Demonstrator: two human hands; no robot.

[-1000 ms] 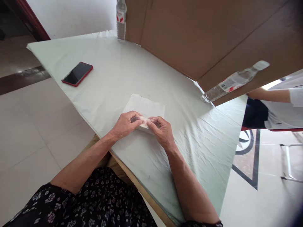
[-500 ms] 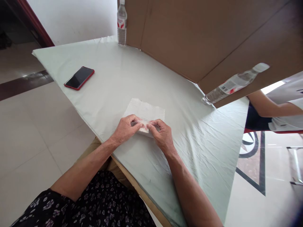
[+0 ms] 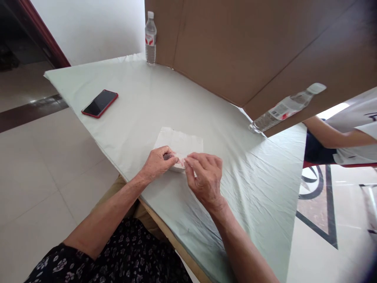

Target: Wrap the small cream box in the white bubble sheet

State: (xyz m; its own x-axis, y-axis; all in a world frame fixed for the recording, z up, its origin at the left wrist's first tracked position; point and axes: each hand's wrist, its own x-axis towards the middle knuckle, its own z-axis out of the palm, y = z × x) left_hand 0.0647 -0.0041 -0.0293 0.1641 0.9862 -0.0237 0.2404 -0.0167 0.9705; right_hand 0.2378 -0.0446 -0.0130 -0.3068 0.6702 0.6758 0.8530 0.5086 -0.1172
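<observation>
A white, cloth- or paper-like sheet point(image 3: 179, 140) lies on the table in front of me, its near edge raised or folded. My left hand point(image 3: 159, 163) is closed at the near left part, thumb and index finger pinched on the sheet's edge. A dark patch shows in the gap between them; I cannot tell what it is. Small reddish marks show between the two hands. My right hand point(image 3: 205, 175) is at the near right corner, thumb and index fingertips brought together in a pinch. What lies between those fingertips is too small to make out.
A phone in a red case point(image 3: 100, 103) lies at the left on the pale tablecloth point(image 3: 141, 98). A water bottle point(image 3: 150, 39) stands at the back; another bottle point(image 3: 287, 108) is by the brown cardboard panel point(image 3: 218, 51). At right, a person's arm point(image 3: 330, 135) shows.
My right hand has turned and lifted slightly, its fingers now pinched beside the sheet rather than curled on its edge. My left hand stays nearly in place. The view has shifted slightly.
</observation>
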